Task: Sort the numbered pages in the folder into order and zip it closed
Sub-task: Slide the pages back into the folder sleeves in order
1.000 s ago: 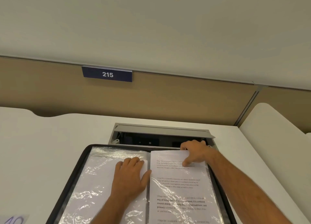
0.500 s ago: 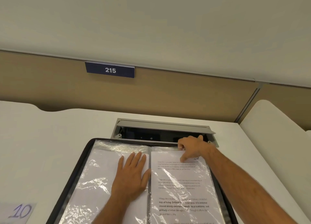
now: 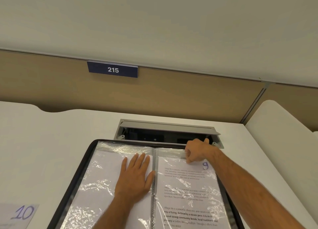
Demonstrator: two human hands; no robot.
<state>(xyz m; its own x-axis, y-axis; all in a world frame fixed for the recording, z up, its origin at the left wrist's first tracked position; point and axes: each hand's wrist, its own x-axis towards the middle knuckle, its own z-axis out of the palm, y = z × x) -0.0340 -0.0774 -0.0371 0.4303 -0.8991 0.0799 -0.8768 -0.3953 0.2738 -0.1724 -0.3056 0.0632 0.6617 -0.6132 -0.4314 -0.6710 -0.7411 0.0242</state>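
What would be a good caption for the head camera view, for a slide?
Left hand flattens the open folder while the right hand pinches page 9 at its sleeve top.

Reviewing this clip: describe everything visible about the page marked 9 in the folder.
The page marked 9 is a white printed sheet lying flat on the right half of the open folder, inside a crinkled, glossy clear sleeve. A handwritten blue 9 sits in its top right corner; below run blocks of small print, the lowest partly bold. Its top edge sits below the sleeve's opening. The right hand pinches at the top edge; whether it grips paper or plastic is unclear. The forearm hides part of its right side.
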